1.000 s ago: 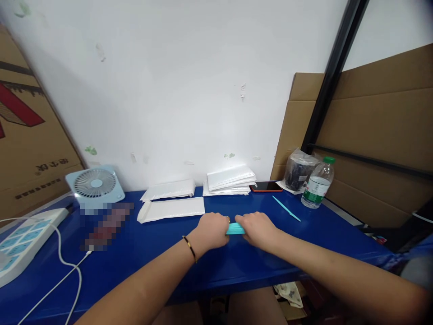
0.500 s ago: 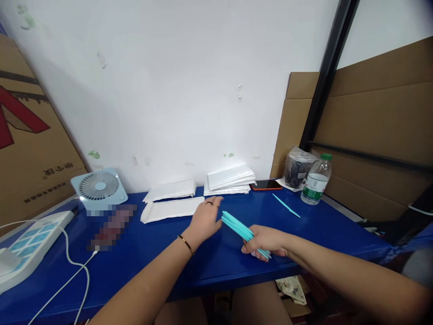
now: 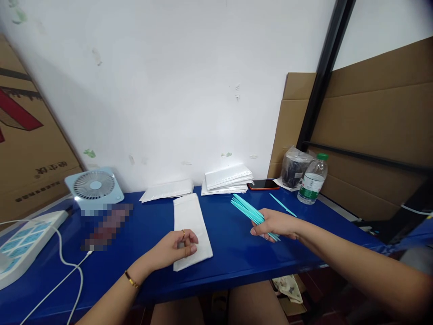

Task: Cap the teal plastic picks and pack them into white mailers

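My right hand point(image 3: 270, 223) is closed round a bundle of thin turquoise plastic sticks point(image 3: 246, 208), held slanting above the table with their far ends fanned slightly. A single turquoise stick point(image 3: 283, 205) lies on the blue table to the right of that bundle. My left hand point(image 3: 181, 248), with a ring and a bracelet, is over the near part of a flat white packet point(image 3: 192, 214). Its fingers are loosely curled, with the thumb apart from them. The packet lies lengthwise, pointing away from me. Whether my left fingertips press on it is hard to see.
White packets lie at the wall in a left pile point(image 3: 167, 189) and a right stack point(image 3: 228, 178). Beside them are a phone point(image 3: 264, 184), a wrapped dark item point(image 3: 292, 169) and a water bottle point(image 3: 311, 183). A fan point(image 3: 94, 185), power strip point(image 3: 32, 243) and cables occupy the left.
The front white packet has turned from crosswise to lengthwise and come nearer. My left hand has moved left and toward me, while my right hand shifted slightly right and away with the sticks.
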A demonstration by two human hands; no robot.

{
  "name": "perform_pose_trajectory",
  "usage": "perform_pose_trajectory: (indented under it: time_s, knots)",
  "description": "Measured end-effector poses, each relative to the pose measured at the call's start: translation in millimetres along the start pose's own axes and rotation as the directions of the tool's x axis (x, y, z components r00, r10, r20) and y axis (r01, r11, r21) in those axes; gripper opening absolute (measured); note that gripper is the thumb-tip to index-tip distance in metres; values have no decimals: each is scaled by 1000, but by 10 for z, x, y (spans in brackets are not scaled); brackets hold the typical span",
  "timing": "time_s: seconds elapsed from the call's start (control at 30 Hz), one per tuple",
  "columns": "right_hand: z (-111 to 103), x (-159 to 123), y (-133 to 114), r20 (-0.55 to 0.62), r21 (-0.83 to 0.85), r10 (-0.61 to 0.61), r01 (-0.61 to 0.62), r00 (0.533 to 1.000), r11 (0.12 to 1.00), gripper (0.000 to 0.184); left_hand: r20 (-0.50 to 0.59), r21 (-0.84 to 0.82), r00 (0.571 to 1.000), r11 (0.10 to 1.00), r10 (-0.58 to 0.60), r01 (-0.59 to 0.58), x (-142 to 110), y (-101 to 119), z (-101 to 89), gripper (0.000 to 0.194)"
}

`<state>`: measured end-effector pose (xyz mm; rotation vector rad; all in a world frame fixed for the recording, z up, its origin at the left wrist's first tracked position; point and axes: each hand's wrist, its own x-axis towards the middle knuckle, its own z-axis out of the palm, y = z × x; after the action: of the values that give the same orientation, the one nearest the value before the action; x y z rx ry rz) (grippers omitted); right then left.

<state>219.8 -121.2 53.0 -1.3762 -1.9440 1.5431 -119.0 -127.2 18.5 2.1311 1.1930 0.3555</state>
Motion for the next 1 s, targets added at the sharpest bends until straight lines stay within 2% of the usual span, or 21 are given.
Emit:
perform_pose_trajectory:
  time_s: [0.03, 0.07, 0.1, 0.17, 0.2, 0.23, 0.3, 0.37, 0.47, 0.53, 0.6, 0.7, 0.8, 0.93, 1.0]
  knots:
    - [-1, 20, 1, 2, -8, -3, 3, 1000, 1000, 25, 9, -8, 1000, 1000, -24, 25, -19, -3, -3, 42]
    - [1, 44, -1, 3, -16, -9, 9, 1000, 1000, 26, -37, 24, 998, 998, -59, 60, -13, -12, -2, 44]
    - [6, 71, -6, 1, -25, -15, 15, 1000, 1000, 26, -130, 91, 987, 990, -93, 105, 14, -22, 5, 48]
    - [15, 123, -29, -6, -57, -20, 20, 1000, 998, 26, -342, 255, 929, 938, -141, 236, 112, -27, 38, 63]
    - [17, 145, -45, -8, -82, -22, 21, 1000, 996, 25, -395, 323, 904, 896, -163, 303, 172, -16, 61, 75]
    - [16, 163, -62, -9, -110, -26, 25, 1000, 994, 24, -406, 374, 893, 856, -196, 358, 234, 6, 84, 88]
    - [0, 186, -96, -14, -175, -38, 35, 999, 984, 22, -340, 439, 903, 805, -262, 399, 350, 75, 109, 103]
    - [-37, 199, -117, -31, -245, -52, 42, 998, 969, 21, -252, 483, 933, 803, -255, 350, 453, 147, 88, 102]
    - [-130, 229, -96, -79, -345, -61, 30, 995, 938, 21, -95, 530, 979, 824, -178, 201, 601, 186, -14, 100]
    - [-213, 265, -50, -123, -410, -68, 12, 990, 912, 21, 2, 513, 990, 851, -138, 118, 706, 156, -75, 103]
    - [-299, 313, 7, -168, -486, -74, -17, 983, 874, 19, 39, 467, 994, 881, -104, 73, 812, 106, -93, 108]
    - [-398, 387, 63, -219, -624, -101, -60, 970, 780, 15, -16, 425, 998, 903, -63, 64, 952, 55, -42, 111]
    - [-411, 454, 37, -255, -766, -179, -85, 950, 638, 11, -113, 416, 993, 906, -31, 76, 1044, 58, 30, 98]
    - [-332, 567, -71, -207, -848, -224, -60, 952, 526, 13, -172, 378, 985, 925, 30, 38, 1059, 114, 61, 91]
    - [-321, 627, -93, -214, -885, -227, -91, 950, 457, 13, -177, 351, 982, 936, 66, 0, 1026, 149, 48, 91]
